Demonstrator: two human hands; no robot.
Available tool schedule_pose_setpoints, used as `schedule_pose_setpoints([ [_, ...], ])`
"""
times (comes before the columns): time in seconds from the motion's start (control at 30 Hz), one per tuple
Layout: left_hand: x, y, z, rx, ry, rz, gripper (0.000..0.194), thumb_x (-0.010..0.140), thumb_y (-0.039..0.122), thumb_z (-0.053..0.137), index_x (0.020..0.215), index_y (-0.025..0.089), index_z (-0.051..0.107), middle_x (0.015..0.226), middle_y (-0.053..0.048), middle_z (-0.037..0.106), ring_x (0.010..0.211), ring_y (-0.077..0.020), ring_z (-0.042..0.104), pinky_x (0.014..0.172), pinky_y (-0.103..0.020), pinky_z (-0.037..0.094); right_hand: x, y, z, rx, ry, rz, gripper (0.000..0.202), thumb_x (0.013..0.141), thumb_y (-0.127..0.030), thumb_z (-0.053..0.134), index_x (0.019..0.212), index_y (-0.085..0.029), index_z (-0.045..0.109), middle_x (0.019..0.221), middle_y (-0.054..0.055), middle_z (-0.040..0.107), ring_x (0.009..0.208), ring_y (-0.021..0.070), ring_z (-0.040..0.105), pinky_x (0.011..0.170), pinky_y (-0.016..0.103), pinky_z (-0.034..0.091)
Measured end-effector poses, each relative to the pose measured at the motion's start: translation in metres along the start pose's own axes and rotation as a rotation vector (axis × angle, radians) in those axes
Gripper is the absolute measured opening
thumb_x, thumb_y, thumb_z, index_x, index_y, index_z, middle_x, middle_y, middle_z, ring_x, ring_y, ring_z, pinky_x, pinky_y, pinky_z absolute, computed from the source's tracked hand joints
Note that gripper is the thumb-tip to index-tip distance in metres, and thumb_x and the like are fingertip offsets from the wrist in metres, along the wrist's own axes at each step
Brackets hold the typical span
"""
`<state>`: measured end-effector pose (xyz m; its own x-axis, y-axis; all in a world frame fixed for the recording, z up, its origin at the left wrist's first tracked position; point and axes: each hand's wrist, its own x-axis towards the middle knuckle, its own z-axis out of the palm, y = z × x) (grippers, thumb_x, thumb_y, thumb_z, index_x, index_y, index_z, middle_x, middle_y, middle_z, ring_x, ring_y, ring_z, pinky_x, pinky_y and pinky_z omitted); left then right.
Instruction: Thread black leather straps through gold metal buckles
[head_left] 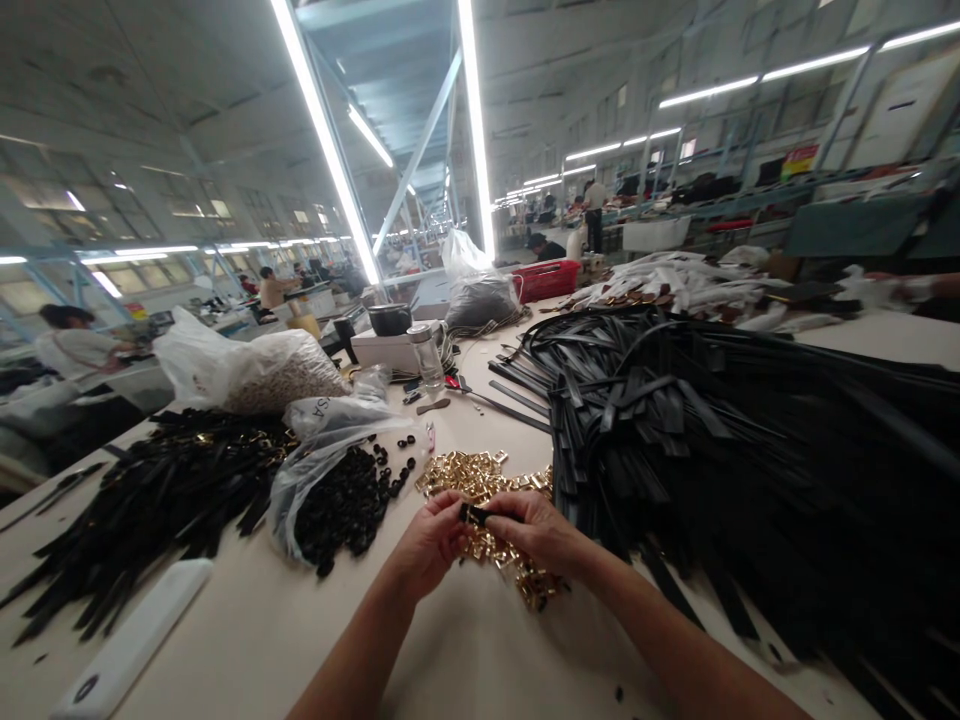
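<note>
Both of my hands meet above a pile of gold metal buckles (465,470) on the pale table. A short black strap piece (477,515) is pinched between them. My left hand (429,545) has thumb and fingers closed on its left end, where a small gold glint shows. From the right, my right hand (536,530) grips the same piece with thumb and forefinger. Just left of the buckles, small black loops (349,510) spill from a clear plastic bag (289,500). A large heap of long black straps (675,420) lies to the right.
Black straps with gold buckles (165,480) lie at the left, near a white bar-shaped object (135,640). Behind stand a filled bag (255,370), a glass jar (426,355) and a red basket (546,280). Another person's hand (904,290) is at far right.
</note>
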<state>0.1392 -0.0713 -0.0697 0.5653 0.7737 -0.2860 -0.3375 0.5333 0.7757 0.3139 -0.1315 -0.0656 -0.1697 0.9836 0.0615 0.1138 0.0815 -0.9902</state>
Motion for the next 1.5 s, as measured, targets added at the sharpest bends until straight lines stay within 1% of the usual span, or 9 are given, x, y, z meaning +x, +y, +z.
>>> schedule_pose_setpoints([
  [0.23,0.0,-0.001,0.0,0.066,0.008,0.099,0.029,0.069,0.03,0.079,0.091,0.015,0.067,0.077,-0.002,0.068,0.057,-0.0066,0.061,0.054,-0.015,0.049,0.0,-0.001,0.0,-0.052,0.057,0.0,0.021,0.084,-0.032,0.056,0.082,-0.014,0.067,0.061,-0.003,0.056,0.052,0.0089,0.046,0.05,0.019,0.035],
  [0.4,-0.002,-0.003,0.003,0.19,-0.028,0.199,0.03,0.066,0.021,0.081,0.094,0.016,0.069,0.087,-0.004,0.07,0.073,-0.0103,0.064,0.067,-0.018,0.049,0.001,0.001,-0.001,-0.157,0.117,-0.071,0.023,0.085,-0.033,0.056,0.077,-0.014,0.065,0.061,-0.002,0.056,0.056,0.0096,0.048,0.052,0.02,0.035],
  [0.53,-0.001,-0.009,0.005,0.264,-0.015,0.246,0.03,0.065,0.02,0.081,0.092,0.016,0.069,0.085,-0.004,0.071,0.073,-0.0121,0.063,0.066,-0.019,0.048,0.0,0.001,0.001,-0.266,0.143,-0.136,0.018,0.084,-0.026,0.055,0.079,-0.014,0.067,0.066,-0.001,0.059,0.061,0.011,0.05,0.056,0.02,0.036],
  [0.63,-0.001,-0.009,0.004,0.215,-0.001,0.217,0.029,0.065,0.02,0.081,0.091,0.015,0.069,0.083,-0.004,0.071,0.07,-0.0112,0.063,0.064,-0.018,0.049,-0.001,0.0,-0.002,-0.346,0.102,-0.167,0.018,0.086,-0.025,0.053,0.082,-0.015,0.068,0.067,-0.001,0.061,0.061,0.0108,0.051,0.057,0.02,0.036],
  [0.77,0.0,-0.005,0.002,0.024,0.019,0.126,0.027,0.064,0.017,0.082,0.087,0.014,0.069,0.083,-0.004,0.07,0.07,-0.0102,0.065,0.064,-0.016,0.051,-0.003,-0.002,-0.005,-0.462,0.036,-0.202,0.021,0.089,-0.026,0.05,0.078,-0.016,0.064,0.067,-0.002,0.061,0.06,0.0106,0.05,0.058,0.02,0.036],
  [0.9,0.002,-0.008,0.002,-0.07,0.012,0.052,0.028,0.065,0.015,0.081,0.089,0.015,0.068,0.083,-0.003,0.069,0.066,-0.0078,0.063,0.06,-0.014,0.051,-0.003,-0.002,-0.002,-0.577,0.072,-0.269,0.023,0.092,-0.028,0.048,0.078,-0.017,0.062,0.07,0.0,0.061,0.064,0.0119,0.052,0.061,0.021,0.035],
  [1.13,0.003,-0.013,0.008,0.069,-0.005,0.101,0.028,0.062,0.019,0.083,0.081,0.015,0.063,0.078,0.0,0.064,0.067,-0.009,0.061,0.064,-0.018,0.049,-0.001,0.002,0.001,-0.674,0.078,-0.298,0.025,0.093,-0.029,0.046,0.074,-0.017,0.058,0.069,0.001,0.059,0.064,0.0121,0.052,0.061,0.021,0.034],
  [1.33,0.0,-0.01,0.009,0.199,-0.059,0.155,0.024,0.066,0.023,0.08,0.07,0.014,0.057,0.064,0.003,0.056,0.057,-0.0059,0.051,0.055,-0.016,0.04,-0.002,0.001,-0.002,-0.644,0.06,-0.271,0.028,0.091,-0.03,0.047,0.071,-0.017,0.06,0.063,-0.002,0.056,0.058,0.0102,0.05,0.056,0.02,0.03],
  [1.5,-0.003,-0.011,0.01,0.2,-0.052,0.146,0.02,0.065,0.021,0.079,0.075,0.014,0.063,0.07,0.001,0.061,0.062,-0.0082,0.056,0.06,-0.018,0.042,-0.001,0.001,-0.005,-0.586,0.08,-0.209,0.032,0.088,-0.031,0.05,0.062,-0.016,0.059,0.054,-0.005,0.046,0.052,0.008,0.042,0.051,0.02,0.026],
])
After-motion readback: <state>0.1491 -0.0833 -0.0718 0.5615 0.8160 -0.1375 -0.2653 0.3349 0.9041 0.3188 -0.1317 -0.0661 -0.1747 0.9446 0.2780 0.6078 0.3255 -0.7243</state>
